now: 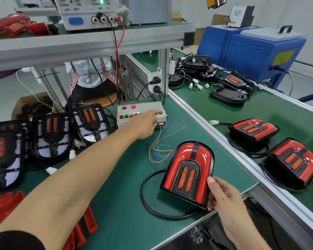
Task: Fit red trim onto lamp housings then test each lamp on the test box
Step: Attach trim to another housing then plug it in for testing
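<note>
Evidently the testing step is in hand: the right hand [224,201] grips the trimmed lamp [188,172] by its lower right corner, thumb on the face and fingers curled behind, tilting it up off the green worktop [116,204] near the front right edge, probably so its lenses can be watched. The left hand [143,125] reaches with a straight arm to the test box [141,112] at the worktop's back edge, fingers extended together onto its row of buttons; which button it touches I cannot tell. Untrimmed housings [51,136] wait along the left edge.
</note>
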`<state>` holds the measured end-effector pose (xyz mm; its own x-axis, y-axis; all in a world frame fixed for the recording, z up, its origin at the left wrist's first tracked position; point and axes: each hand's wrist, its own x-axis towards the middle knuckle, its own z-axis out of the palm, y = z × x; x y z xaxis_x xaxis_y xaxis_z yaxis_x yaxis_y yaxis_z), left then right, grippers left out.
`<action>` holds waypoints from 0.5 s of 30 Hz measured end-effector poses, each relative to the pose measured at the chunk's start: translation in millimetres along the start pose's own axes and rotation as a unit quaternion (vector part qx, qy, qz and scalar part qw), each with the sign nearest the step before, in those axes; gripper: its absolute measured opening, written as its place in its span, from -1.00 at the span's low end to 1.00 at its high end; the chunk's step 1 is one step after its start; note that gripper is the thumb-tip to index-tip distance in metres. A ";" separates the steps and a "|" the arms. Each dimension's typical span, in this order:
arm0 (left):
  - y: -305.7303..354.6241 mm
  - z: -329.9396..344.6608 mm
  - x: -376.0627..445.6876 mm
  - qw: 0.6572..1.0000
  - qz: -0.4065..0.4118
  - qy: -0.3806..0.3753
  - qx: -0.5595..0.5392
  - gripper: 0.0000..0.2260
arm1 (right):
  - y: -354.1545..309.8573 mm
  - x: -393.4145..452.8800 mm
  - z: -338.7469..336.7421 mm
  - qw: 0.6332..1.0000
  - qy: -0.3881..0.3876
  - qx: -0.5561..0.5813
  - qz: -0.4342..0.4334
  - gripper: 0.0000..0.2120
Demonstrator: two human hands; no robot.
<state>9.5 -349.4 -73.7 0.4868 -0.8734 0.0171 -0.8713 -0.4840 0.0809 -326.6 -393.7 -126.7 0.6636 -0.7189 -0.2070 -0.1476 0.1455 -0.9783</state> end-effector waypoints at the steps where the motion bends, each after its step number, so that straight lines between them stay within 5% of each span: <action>1: 0.8 0.8 -4.8 0.999 0.001 0.039 -0.027 -0.74 | 0.0 -0.2 -0.6 1.000 -0.006 0.001 -0.004 -0.72; 7: 26.7 3.6 -60.7 0.958 0.044 0.167 -0.230 -0.79 | 0.5 0.1 -2.4 0.999 -0.024 0.016 -0.022 -0.69; 11: 41.3 6.1 -105.2 0.933 0.019 0.144 -0.329 -0.88 | 3.7 1.2 -4.1 0.999 -0.020 0.031 -0.015 -0.71; 15: 43.0 2.9 -125.5 0.948 0.019 0.111 -0.297 -0.89 | 2.7 -2.0 -7.2 0.999 -0.026 0.033 0.000 -0.72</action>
<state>-89.3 -260.8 -75.2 0.5141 -0.8249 0.2351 -0.7314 -0.2784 0.6226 -333.6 -396.8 -128.9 0.7010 -0.6831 -0.2047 -0.0989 0.1912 -0.9766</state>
